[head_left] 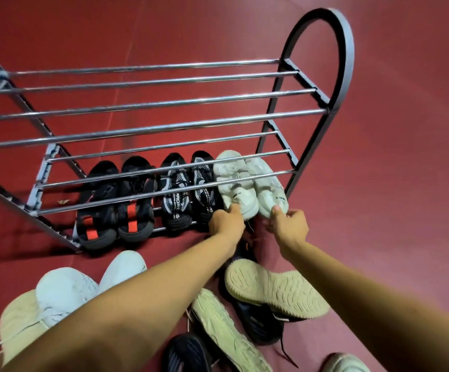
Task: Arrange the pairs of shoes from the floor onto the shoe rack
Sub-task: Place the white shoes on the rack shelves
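A metal shoe rack with chrome bars stands on the red floor. Its bottom tier holds three pairs in a row: black shoes with red straps, black-and-white patterned shoes, and white sneakers at the right end. My left hand grips the heel of the left white sneaker. My right hand pinches the heel of the right white sneaker. Both sneakers rest on the bottom bars, toes pointing away from me.
Loose shoes lie on the floor near me: white sneakers at lower left, an overturned shoe with a beige sole, another pale sole, and black shoes beneath them. The rack's upper tiers hold nothing.
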